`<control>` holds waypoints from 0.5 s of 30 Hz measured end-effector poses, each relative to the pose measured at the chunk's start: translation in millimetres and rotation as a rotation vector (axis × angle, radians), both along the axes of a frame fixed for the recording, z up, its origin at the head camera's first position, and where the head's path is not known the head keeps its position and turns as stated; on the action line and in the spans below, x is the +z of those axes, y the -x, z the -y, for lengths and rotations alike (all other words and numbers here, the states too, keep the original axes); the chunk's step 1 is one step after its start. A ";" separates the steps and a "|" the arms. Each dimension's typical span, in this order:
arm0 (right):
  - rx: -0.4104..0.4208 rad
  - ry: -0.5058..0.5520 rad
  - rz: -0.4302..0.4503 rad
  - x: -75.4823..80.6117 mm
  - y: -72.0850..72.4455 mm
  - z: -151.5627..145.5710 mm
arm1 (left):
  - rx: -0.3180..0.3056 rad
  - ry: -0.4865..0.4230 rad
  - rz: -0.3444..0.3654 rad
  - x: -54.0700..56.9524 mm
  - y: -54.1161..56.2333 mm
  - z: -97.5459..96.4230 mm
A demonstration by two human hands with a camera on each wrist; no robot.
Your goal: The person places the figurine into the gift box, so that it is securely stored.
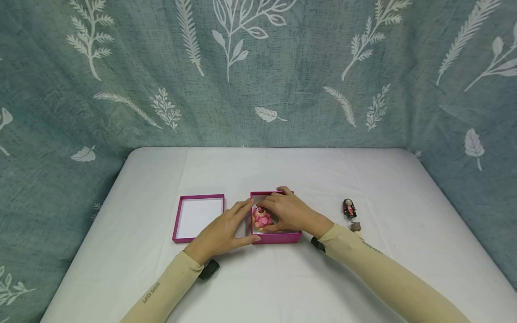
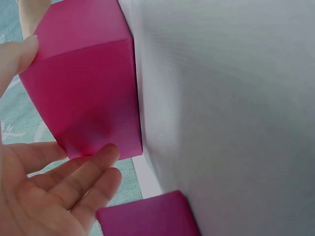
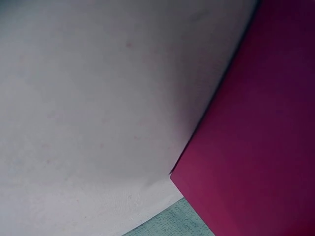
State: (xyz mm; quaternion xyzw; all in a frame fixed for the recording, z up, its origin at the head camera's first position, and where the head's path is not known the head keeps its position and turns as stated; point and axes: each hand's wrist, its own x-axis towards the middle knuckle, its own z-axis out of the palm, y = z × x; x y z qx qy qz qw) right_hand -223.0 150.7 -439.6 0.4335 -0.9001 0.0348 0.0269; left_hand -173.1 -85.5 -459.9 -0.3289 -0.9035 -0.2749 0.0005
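An open magenta box [image 1: 278, 238] sits mid-table with a pink bear figure [image 1: 262, 218] inside at its left. My right hand [image 1: 291, 213] reaches over the box and holds the bear between its fingers and thumb; the exact contact is partly hidden. Against the box's left wall rests my left hand [image 1: 224, 231], with its thumb at the front corner. In the left wrist view, the left hand's fingers [image 2: 101, 177] lie loosely bent beside the magenta wall [image 2: 93, 103]. The right wrist view shows the box's side [image 3: 256, 147] but no hand.
A shallow magenta lid [image 1: 176, 220], white inside, lies left of the box. On the right stand a small dark-haired doll [image 1: 349, 209] and a small grey-topped figure [image 1: 356, 226], partly behind the right sleeve. A white cloth covers the table [image 1: 282, 166]; a green leaf-patterned curtain [image 1: 258, 89] hangs behind.
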 end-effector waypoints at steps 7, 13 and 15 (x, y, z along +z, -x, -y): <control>-0.005 -0.004 -0.006 0.3 -0.3 0.9 | -0.003 0.001 -0.003 0.0 0.2 0.1; -0.007 0.000 0.004 0.6 -0.9 0.5 | -0.001 0.002 0.001 -0.4 -0.1 -0.1; -0.004 -0.004 0.001 0.4 -0.9 0.5 | 0.002 0.003 0.002 -0.4 -0.6 -0.1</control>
